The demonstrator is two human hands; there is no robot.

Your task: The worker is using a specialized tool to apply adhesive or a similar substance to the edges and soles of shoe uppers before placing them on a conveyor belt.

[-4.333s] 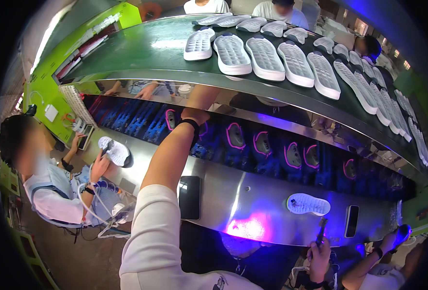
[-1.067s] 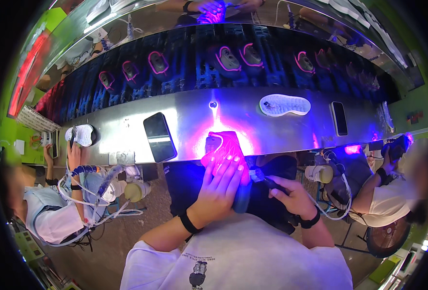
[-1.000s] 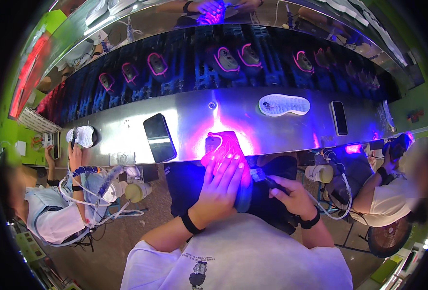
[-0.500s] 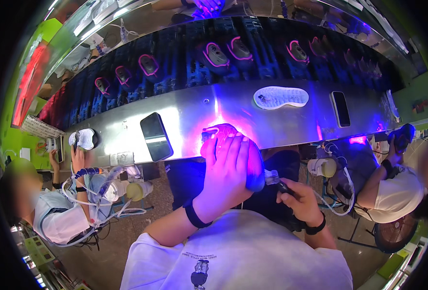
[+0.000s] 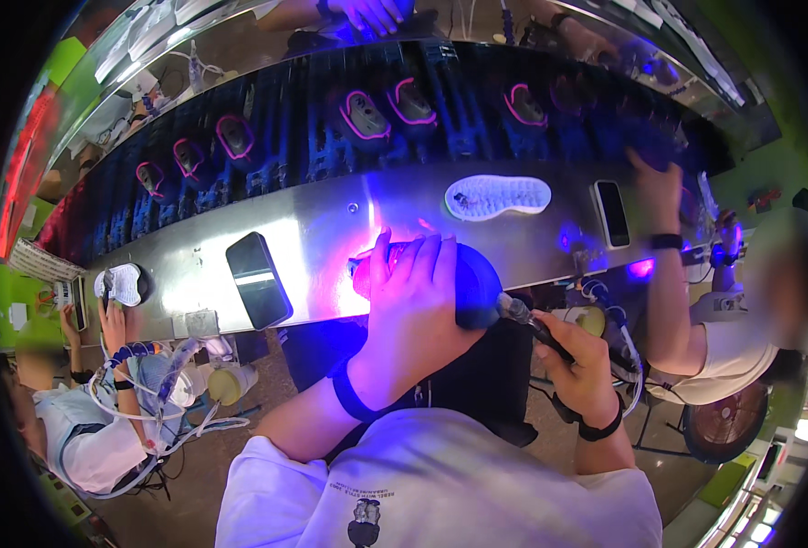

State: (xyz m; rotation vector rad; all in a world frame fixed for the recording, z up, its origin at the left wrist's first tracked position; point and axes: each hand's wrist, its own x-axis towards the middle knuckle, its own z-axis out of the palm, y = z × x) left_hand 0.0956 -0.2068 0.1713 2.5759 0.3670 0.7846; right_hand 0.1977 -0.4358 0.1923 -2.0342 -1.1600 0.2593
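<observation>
A dark shoe upper [image 5: 479, 288], probably stretched over a last, lies at the bench's near edge under violet-pink light. My left hand [image 5: 413, 310] lies over its top, fingers reaching around it, and holds it in place; much of the shoe is hidden beneath. In my right hand [image 5: 585, 363] is a brush [image 5: 517, 312] with a dark handle, its pale bristles at the shoe's right end. Whether the bristles press on the surface I cannot tell. Beyond my hands a white shoe sole [image 5: 500, 197] rests on the metal bench.
Behind the metal bench [image 5: 180, 228] runs a dark conveyor [image 5: 299, 128] carrying several shoe uppers with pink edges. Two phones, one black [image 5: 258, 279] and one white-rimmed [image 5: 612, 216], lie on the bench. Co-workers sit on both sides; a co-worker's arm [image 5: 667, 265] reaches in at right.
The whole view has swung, shifting the bench things leftward. The shoe has turned a little under my left hand, and the brush still meets its right end. The right co-worker's arm now stretches toward the conveyor.
</observation>
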